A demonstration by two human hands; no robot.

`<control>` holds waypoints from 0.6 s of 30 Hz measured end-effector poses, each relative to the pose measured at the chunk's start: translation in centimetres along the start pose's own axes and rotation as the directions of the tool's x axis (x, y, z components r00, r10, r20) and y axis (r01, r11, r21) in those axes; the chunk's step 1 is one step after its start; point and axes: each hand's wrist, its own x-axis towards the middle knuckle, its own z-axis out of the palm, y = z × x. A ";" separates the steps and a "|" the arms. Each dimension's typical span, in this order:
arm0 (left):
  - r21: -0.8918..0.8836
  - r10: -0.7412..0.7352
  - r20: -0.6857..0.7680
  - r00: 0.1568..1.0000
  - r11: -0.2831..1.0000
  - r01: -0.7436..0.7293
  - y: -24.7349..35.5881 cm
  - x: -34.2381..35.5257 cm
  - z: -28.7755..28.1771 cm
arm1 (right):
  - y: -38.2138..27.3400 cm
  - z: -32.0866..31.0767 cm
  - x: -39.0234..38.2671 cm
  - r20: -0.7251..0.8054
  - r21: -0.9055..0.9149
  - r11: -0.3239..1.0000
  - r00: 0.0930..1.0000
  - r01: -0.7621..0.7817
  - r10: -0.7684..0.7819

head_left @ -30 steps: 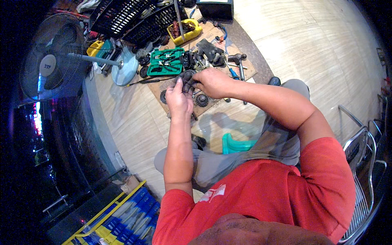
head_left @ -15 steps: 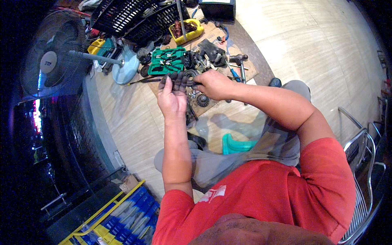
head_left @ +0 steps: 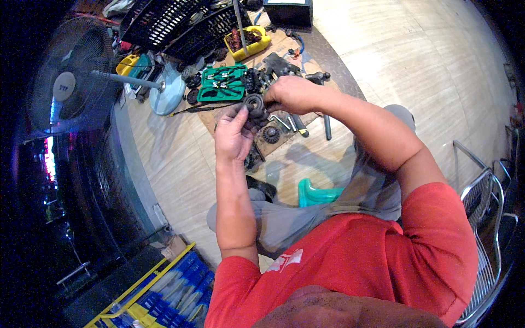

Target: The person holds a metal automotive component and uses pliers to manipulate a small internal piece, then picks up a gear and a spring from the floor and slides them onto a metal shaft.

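My left hand point(head_left: 234, 136) has its blackened fingers curled around a dark round metal part point(head_left: 254, 103) with a ring-shaped face and a hole in the middle. My right hand point(head_left: 291, 94) is closed just beside the part's right edge; its fingertips are partly hidden, so what they pinch cannot be made out. Below the hands a dark toothed gear point(head_left: 270, 134) lies on a brown board point(head_left: 283, 143). A yellow-and-black handled tool point(head_left: 300, 127) and small metal pins point(head_left: 281, 121) lie to its right.
Beyond the hands sit an open green tool case point(head_left: 221, 83), a yellow container point(head_left: 248, 42) of dark reddish pieces and black crates point(head_left: 205, 34). A hammer point(head_left: 326, 112) lies at right. A standing fan point(head_left: 64, 86) is at left, a teal boot-shaped object point(head_left: 317, 193) near my legs.
My left fingers, stretched out before, have curled around the round part. My right hand has shifted slightly up and away, and the pins and yellow-and-black tool have come into sight.
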 end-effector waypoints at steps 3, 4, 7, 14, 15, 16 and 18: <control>0.194 -0.123 -0.064 0.990 0.972 0.133 -0.4 -0.3 0.4 | 0.1 -0.8 0.0 0.038 -0.061 0.998 0.999 -0.033 0.035; 0.337 -0.123 -0.072 0.990 0.931 0.140 -0.7 -0.3 0.5 | 0.0 -1.0 0.0 0.047 -0.083 0.996 0.998 -0.044 0.048; 0.686 -0.103 -0.136 0.985 0.708 0.169 -1.4 -0.3 1.9 | 0.5 -0.9 -0.2 0.024 -0.128 0.991 0.999 -0.040 0.043; 0.849 0.079 -0.239 0.968 0.502 0.168 -2.9 0.3 1.9 | -1.2 -1.0 -0.2 -0.038 -0.117 0.986 0.993 -0.120 0.116; 0.816 0.097 -0.265 0.959 0.553 0.170 -3.0 0.4 1.6 | -1.6 -0.9 -0.2 -0.043 -0.091 0.987 0.991 -0.133 0.129; 0.781 0.112 -0.293 0.950 0.601 0.169 -3.1 0.6 1.4 | -1.9 -0.7 -0.2 -0.048 -0.065 0.987 0.989 -0.146 0.143; 0.693 0.141 -0.327 0.935 0.708 0.136 -3.4 1.0 0.8 | -2.3 -0.4 -0.2 -0.055 -0.008 0.984 0.983 -0.177 0.176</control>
